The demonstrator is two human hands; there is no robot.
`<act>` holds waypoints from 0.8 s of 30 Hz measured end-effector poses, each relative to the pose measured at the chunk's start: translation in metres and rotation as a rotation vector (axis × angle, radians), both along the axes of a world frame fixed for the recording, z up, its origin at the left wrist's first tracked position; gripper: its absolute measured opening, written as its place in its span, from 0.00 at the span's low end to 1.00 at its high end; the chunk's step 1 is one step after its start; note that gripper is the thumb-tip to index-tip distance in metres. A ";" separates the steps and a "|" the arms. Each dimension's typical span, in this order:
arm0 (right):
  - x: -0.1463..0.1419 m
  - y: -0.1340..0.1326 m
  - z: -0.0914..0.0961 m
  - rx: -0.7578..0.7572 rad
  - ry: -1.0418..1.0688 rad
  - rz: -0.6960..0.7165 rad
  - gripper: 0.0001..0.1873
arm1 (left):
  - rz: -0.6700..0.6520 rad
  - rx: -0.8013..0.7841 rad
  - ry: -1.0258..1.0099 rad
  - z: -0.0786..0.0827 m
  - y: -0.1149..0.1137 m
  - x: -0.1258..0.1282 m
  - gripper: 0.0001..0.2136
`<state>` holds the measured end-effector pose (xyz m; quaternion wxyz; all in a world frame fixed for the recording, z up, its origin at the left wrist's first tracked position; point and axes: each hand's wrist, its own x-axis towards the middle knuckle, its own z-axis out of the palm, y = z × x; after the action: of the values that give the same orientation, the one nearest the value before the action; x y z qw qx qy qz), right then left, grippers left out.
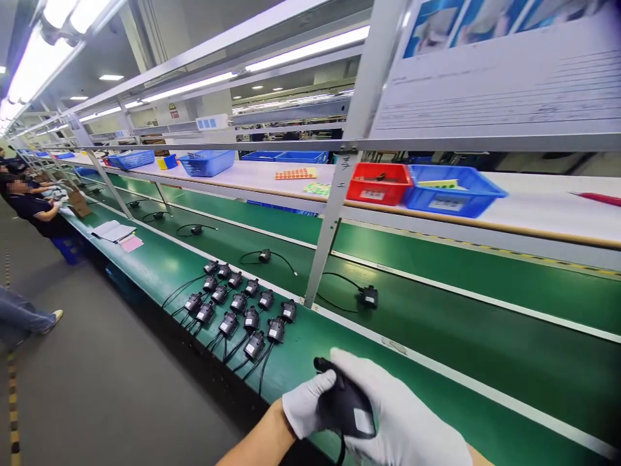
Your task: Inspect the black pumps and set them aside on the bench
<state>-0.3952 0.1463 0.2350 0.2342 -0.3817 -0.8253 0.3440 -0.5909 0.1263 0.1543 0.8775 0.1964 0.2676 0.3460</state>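
Note:
Between my two white-gloved hands is a black corded unit that looks like a small water pump (pixel 342 404), with a short spout, a white label and a cable hanging down. My left hand (pixel 308 404) grips its left side, thumb laid over the top. My right hand (pixel 405 414) is closed around the right side; some of its fingers are hidden behind the unit. Ahead and to the left, several similar black pumps (pixel 251 320) stand in rows on the green bench (pixel 160 259), their cables trailing over the front edge.
More pumps (pixel 369 297) lie spaced along the green conveyor belt (pixel 436 330) behind a metal post (pixel 323 259). A red bin (pixel 378 183) and a blue bin (pixel 453 189) sit on the shelf above. Papers (pixel 114 231) lie farther left, where people work along the line.

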 end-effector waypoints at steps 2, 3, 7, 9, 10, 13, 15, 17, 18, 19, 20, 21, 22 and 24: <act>0.014 -0.008 0.006 -0.067 0.087 -0.257 0.49 | 0.087 -0.049 -0.088 0.036 0.001 0.015 0.34; 0.019 -0.013 0.005 -0.107 0.158 -0.381 0.47 | 0.115 -0.078 -0.143 0.055 0.003 0.022 0.36; 0.025 -0.043 -0.010 -0.256 0.402 -0.507 0.33 | 0.144 -0.178 -0.339 0.118 0.007 0.039 0.35; 0.021 -0.057 -0.015 -0.269 0.404 -0.537 0.33 | 0.126 -0.202 -0.370 0.135 0.009 0.040 0.34; 0.019 -0.062 -0.016 -0.249 0.401 -0.583 0.34 | 0.104 -0.182 -0.369 0.139 0.010 0.040 0.34; 0.010 -0.071 -0.013 -0.146 0.426 -0.733 0.35 | 0.027 -0.032 -0.350 0.140 0.014 0.037 0.38; 0.003 -0.070 -0.005 -0.080 0.440 -0.758 0.34 | 0.008 0.048 -0.338 0.139 0.017 0.034 0.38; -0.005 -0.066 0.005 -0.014 0.431 -0.754 0.34 | 0.027 0.088 -0.326 0.139 0.019 0.029 0.37; -0.010 -0.064 0.010 0.024 0.425 -0.755 0.33 | 0.043 0.098 -0.316 0.139 0.020 0.026 0.37; -0.014 -0.061 0.015 0.059 0.416 -0.757 0.33 | 0.060 0.104 -0.304 0.141 0.021 0.022 0.37; -0.019 -0.058 0.019 0.090 0.407 -0.760 0.33 | 0.076 0.104 -0.287 0.142 0.022 0.019 0.36; -0.024 -0.055 0.023 0.112 0.399 -0.762 0.33 | 0.086 0.100 -0.262 0.143 0.023 0.015 0.35; -0.028 -0.052 0.027 0.125 0.390 -0.762 0.33 | 0.094 0.098 -0.234 0.144 0.023 0.011 0.34; -0.037 -0.049 0.032 0.129 0.366 -0.757 0.32 | 0.121 0.114 -0.169 0.144 0.024 0.003 0.32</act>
<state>-0.4318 0.0978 0.2669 0.5101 -0.5750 -0.5916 0.2432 -0.5875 0.1503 0.2988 0.8619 0.1997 0.1839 0.4282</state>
